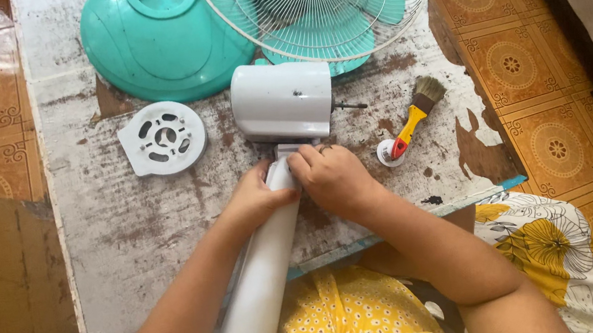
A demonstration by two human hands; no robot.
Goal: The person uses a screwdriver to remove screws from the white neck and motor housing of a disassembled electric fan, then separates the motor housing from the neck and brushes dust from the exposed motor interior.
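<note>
Head view: left hand (255, 196) grasps white stand tube (264, 273), frame centre. Right hand (331, 177) clenched at neck joint below motor housing (282, 102). Risks: housing tips, bare shaft (349, 106) strikes grille (324, 6); fingers pinched at joint.

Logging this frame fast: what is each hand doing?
Left hand: closed on the white fan neck.
Right hand: closed on it, under the motor housing.

A home turned repair corner.
Patterned floor tiles (520, 62) surrounded a worn, paint-flaked desk (134, 227) that carried fan parts (158, 41) and a brush (419, 109).
</note>
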